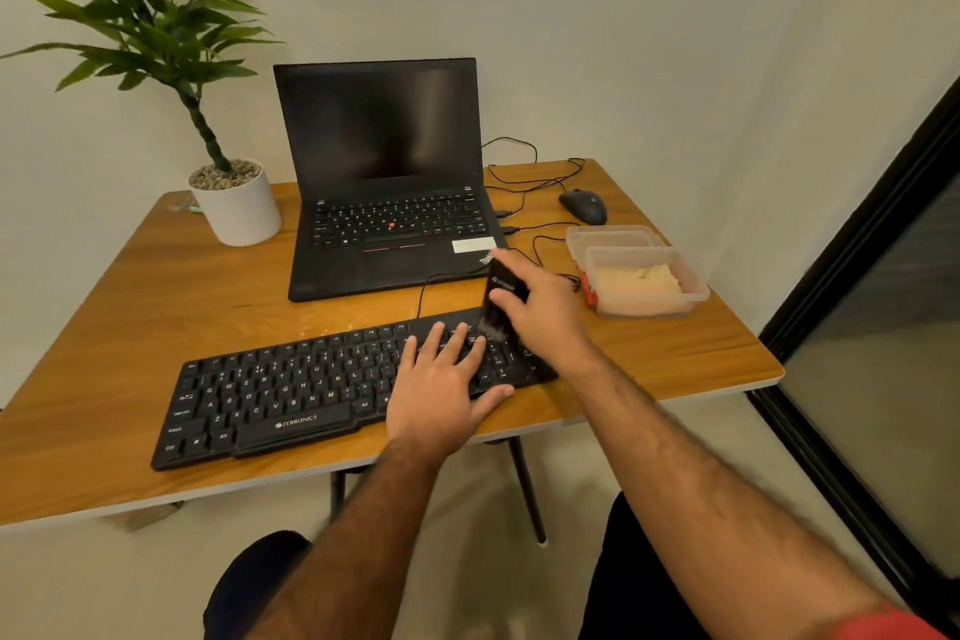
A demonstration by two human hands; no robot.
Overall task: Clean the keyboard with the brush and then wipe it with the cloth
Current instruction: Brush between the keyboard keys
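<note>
left hand (441, 392) lies flat, fingers straight and spread, pressing the right part of the black keyboard (291, 395) near the wooden table's (104, 353) front edge. just beyond it, right hand (540, 312) grips a black brush (500, 299), held upright with bristles touching the keyboard's right-hand keys. farther right, a clear plastic container (647, 283) holds a pale cloth (638, 278). behind: open laptop (384, 182), mouse (583, 206), potted plant (236, 203).
</note>
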